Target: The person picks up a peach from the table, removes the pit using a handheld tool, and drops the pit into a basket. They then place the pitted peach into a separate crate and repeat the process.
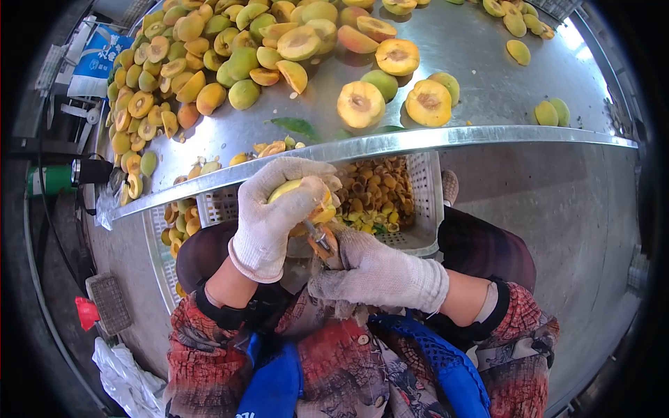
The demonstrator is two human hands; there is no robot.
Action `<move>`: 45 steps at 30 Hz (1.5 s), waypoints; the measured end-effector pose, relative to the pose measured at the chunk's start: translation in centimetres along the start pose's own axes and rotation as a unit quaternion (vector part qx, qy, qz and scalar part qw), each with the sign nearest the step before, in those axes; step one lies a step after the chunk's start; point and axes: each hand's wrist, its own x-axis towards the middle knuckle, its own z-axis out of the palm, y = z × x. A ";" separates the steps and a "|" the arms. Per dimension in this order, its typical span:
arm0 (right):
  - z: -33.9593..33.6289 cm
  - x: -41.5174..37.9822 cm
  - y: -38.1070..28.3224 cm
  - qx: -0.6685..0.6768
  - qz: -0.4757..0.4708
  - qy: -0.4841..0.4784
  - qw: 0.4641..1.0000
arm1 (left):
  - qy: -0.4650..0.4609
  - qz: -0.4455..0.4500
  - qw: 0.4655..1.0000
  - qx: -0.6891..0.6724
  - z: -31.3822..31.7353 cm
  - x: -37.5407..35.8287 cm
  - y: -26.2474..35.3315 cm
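My left hand (268, 216), in a whitish knitted glove, is closed round a yellow fruit half (325, 208) in front of the table edge. Close beside it my right hand (380, 273), in a dirtier glove, grips a small pitting tool (318, 237) whose metal end touches the fruit. Its handle is mostly hidden by the fingers. Beyond the hands, cut fruit halves (360, 104) lie on the metal table (481, 83), some with the brown hollow facing up.
Under the table edge stands a pale plastic crate (426, 198) of brown pits and scraps. Another crate (162, 261) with fruit is at the left. A large fruit pile (202, 63) covers the table's left side. A red object (87, 313) lies on the floor.
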 end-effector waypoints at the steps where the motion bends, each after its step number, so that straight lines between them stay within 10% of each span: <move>1: 0.1 0.2 0.3 -0.044 -0.020 0.020 0.999 | -0.007 0.005 1.000 0.001 -0.1 0.0 -0.1; 16: 0.5 -1.7 -1.7 0.147 0.082 -0.093 0.981 | -0.182 -0.115 0.959 0.187 -0.6 1.9 3.4; 31: -0.1 -1.6 -1.7 0.332 0.075 -0.198 0.919 | -0.109 0.038 0.963 -0.245 1.2 0.4 -1.1; 37: -0.1 -0.9 -3.3 -0.094 -0.019 -0.034 0.995 | -0.019 0.063 0.961 -0.269 -0.4 1.7 -1.3; 39: -0.1 -0.3 -2.1 -0.367 -0.110 0.123 0.915 | 0.079 0.063 0.970 -0.222 -1.2 1.4 -0.5; 45: -0.2 -0.1 -1.8 -0.455 -0.222 0.232 0.831 | 0.100 0.078 0.978 -0.165 -1.5 0.4 1.0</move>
